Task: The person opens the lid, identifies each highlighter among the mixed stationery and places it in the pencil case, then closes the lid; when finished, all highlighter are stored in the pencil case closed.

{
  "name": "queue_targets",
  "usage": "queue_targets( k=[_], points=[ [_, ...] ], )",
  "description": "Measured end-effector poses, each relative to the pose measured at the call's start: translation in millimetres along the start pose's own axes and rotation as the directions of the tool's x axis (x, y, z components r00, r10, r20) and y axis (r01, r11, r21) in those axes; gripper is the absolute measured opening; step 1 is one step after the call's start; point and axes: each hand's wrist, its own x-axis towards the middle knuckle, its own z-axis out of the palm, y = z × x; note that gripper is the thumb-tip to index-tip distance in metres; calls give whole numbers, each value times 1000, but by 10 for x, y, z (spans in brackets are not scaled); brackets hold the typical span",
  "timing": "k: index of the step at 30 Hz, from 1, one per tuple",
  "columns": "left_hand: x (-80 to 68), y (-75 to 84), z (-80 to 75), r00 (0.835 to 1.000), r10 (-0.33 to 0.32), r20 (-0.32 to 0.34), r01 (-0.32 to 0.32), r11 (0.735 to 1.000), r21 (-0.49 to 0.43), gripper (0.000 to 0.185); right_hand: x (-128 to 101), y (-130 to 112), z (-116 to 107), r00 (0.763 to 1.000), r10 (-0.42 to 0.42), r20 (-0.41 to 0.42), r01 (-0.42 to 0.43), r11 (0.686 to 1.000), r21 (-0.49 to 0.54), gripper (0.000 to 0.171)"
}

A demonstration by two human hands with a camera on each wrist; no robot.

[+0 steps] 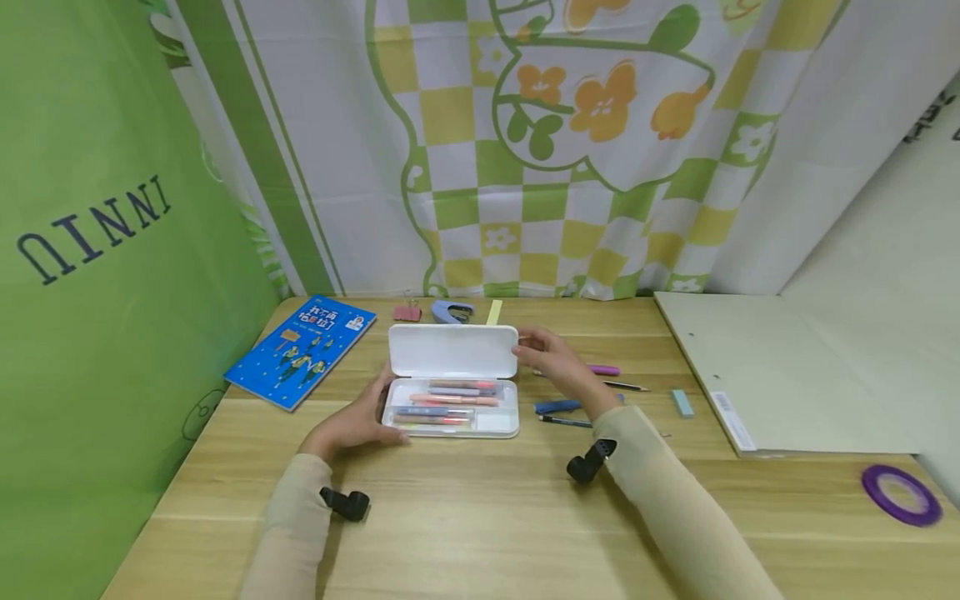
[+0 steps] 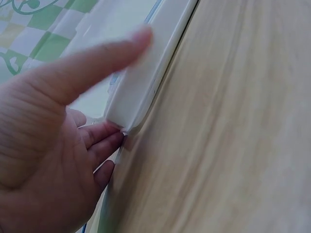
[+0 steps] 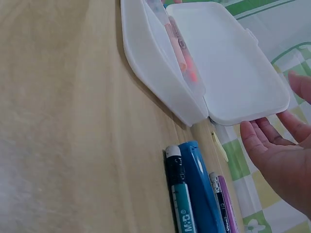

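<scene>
A white pencil case (image 1: 496, 424) lies on the wooden table, its lid (image 1: 453, 351) raised upright at the back. Inside it are several pens and markers (image 1: 454, 401), some in clear sleeves. My left hand (image 1: 358, 423) is at the case's left side. In the left wrist view, its fingertips (image 2: 115, 130) touch the case corner while the thumb extends over the front wall. At the lid's right edge is my right hand (image 1: 556, 359). Its fingers (image 3: 250, 138) touch that edge in the right wrist view, without curling around it.
Right of the case lie a blue pen (image 1: 558, 407), a pencil (image 1: 626, 386), a purple pen (image 1: 603, 370) and an eraser (image 1: 682, 403). Behind are a stapler (image 1: 450, 312) and a binder clip (image 1: 407, 313). A blue book (image 1: 303, 352), a large board (image 1: 810, 375) and purple tape (image 1: 870, 492) flank them.
</scene>
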Motion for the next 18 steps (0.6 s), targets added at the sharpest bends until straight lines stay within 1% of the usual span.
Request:
queue_targets(
  k=[3,5,7,9,10,13,14,15,17,18],
  points=[
    [-2,10,2,1000,-1,2,1,1000,-22,120,-74,10,15,1000,-28,-8,28,999,25,50],
    [-10,19,-6,1000,-6,4,6,1000,-20,114,-111,21,37,999,-37,-19,39,997,60,48],
    [-21,28,-24,1000,-22,16,22,1000,-11,106,-144,41,64,999,-48,-24,50,994,98,46],
    [-35,40,-46,999,-46,27,47,999,-3,95,-181,57,87,999,-37,-30,41,990,137,45],
    [-42,51,-58,998,-59,32,59,998,-2,88,-201,67,97,999,-31,-36,36,991,130,43],
    [-76,71,-95,996,-82,35,82,997,-13,71,-261,91,118,999,-9,-39,10,999,38,39],
    [-85,79,-104,996,-82,32,83,996,-25,67,-281,97,123,999,0,-34,0,1000,5,37],
    [-95,83,-111,997,-76,29,77,996,-38,65,-301,102,128,1000,2,-25,-3,999,-49,35],
    [-109,81,-123,998,-59,25,60,997,-56,61,-330,113,137,999,-24,21,27,989,-144,34],
    [-112,82,-125,998,-58,25,60,996,-62,61,-344,113,142,998,-41,50,50,983,-175,35]
  ],
)
